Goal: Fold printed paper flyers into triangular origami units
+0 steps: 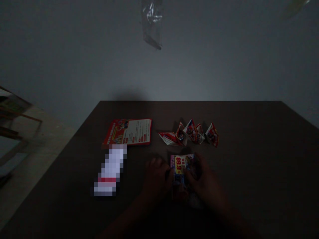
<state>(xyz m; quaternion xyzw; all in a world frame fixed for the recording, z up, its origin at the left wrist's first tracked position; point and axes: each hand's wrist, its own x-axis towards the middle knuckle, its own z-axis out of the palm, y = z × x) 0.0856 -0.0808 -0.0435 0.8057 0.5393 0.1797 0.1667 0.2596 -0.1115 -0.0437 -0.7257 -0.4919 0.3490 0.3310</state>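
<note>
Head view: a glossy printed paper sheet (179,163) lies at the near middle of a smooth dark table (251,159). Beyond it are crisp, pointed folded papers (191,131); leftward, a flat red-and-white paper stack (136,131). The left hand (157,174), loosely curled, touches the sheet's left edge; the right hand (206,182) rests its thumb on it. I cannot tell whether either pinches. The tabletop stretches well past the right hand.

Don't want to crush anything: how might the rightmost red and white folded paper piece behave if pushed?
That red and white folded paper piece looks thin, so probably light. Its creased, peaked shape could easily crumple.
</note>
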